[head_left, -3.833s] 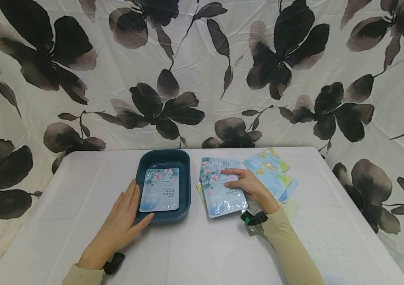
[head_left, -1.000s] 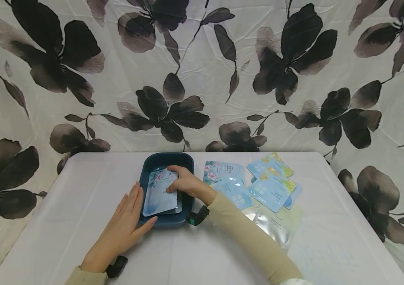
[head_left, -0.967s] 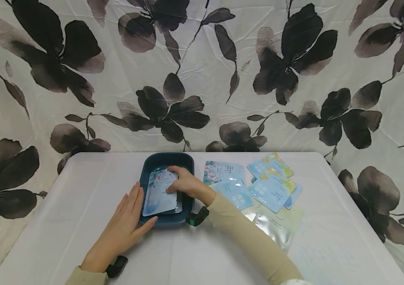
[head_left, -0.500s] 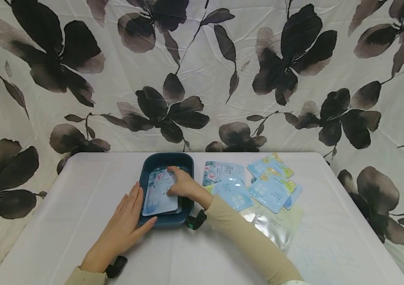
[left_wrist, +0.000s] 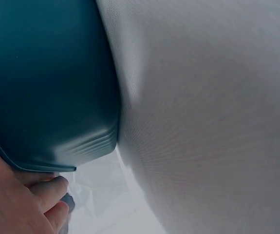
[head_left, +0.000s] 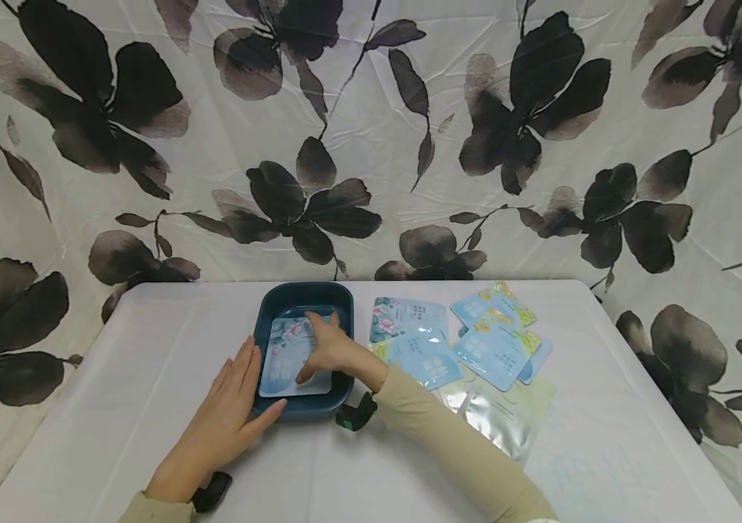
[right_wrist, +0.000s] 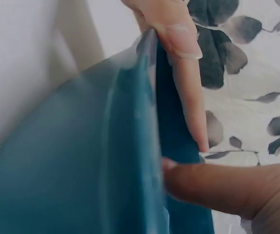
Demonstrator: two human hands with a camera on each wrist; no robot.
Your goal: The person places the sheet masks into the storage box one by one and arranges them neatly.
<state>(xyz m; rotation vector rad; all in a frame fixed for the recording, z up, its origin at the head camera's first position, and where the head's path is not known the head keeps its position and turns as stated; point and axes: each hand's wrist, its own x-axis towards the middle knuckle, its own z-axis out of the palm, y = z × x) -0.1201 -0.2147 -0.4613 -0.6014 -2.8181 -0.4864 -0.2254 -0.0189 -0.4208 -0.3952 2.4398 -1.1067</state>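
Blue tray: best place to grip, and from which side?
Probably the rim midway along both long sides, one hand coming from each side: the tray stands upright on the table, its walls raised, so fingers could hook outside and thumbs inside. The left hand lies along its left side.

the left hand (head_left: 223, 407) is blocking the left of the tray (head_left: 305, 290); rightward, a narrow gap is separating it from the packets (head_left: 424, 359), the right wrist (head_left: 369, 367) bridging it.

Fingers (left_wrist: 49, 195) against teal tub (left_wrist: 52, 87) (partly ribbed)
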